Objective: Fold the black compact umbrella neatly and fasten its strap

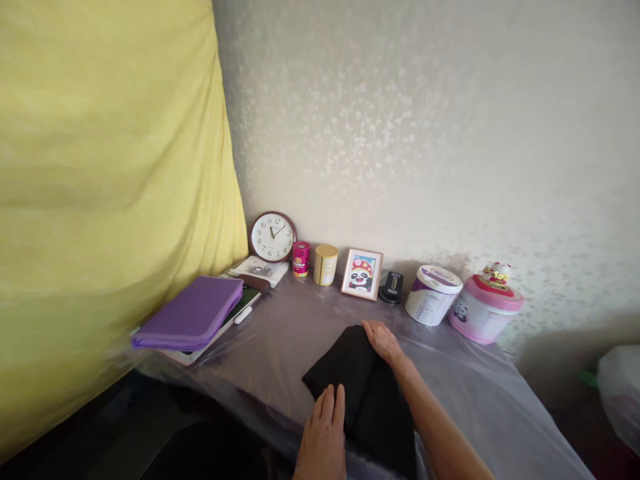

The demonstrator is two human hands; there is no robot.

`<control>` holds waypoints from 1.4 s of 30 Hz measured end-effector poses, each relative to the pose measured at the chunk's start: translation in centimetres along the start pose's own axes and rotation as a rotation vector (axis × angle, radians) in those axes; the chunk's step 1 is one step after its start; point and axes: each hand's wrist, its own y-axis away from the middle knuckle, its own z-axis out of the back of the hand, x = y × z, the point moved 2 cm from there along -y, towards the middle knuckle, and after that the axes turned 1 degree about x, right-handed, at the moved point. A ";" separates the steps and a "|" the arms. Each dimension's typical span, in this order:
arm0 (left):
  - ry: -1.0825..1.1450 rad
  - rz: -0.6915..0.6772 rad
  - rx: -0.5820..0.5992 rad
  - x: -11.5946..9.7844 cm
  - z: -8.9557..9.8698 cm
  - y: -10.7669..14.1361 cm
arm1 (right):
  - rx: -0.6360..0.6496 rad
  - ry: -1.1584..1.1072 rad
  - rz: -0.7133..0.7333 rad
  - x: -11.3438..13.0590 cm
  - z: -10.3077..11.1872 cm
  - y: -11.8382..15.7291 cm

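Note:
A black piece of folded cloth (367,393), which looks like a garment, lies on the near part of the table. My left hand (323,430) rests on its near left edge with the fingers stretched out. At the cloth's far right edge lies my right hand (384,343), its fingers flat along the border and its thumb hidden. The lower end of the cloth runs down toward the table's front edge between my arms.
A plastic-covered table (280,333) carries a purple folder (193,313) at left. Along the wall stand a clock (273,237), a pink can (301,259), a yellow-lidded can (326,265), a panda picture frame (363,275), a black stand (391,288) and two tubs (431,297). Yellow curtain (110,167) hangs left.

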 end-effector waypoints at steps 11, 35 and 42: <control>-0.055 0.002 -0.124 -0.2 -0.6 0.6 | -0.125 0.067 -0.016 -3.0 5.8 13.9; -0.072 -0.026 -0.087 0.2 -0.1 0.8 | -0.006 -0.204 0.071 2.2 6.1 16.2; -0.077 -0.046 -0.123 0.4 -0.6 0.7 | -0.153 -0.292 0.158 5.2 7.2 10.0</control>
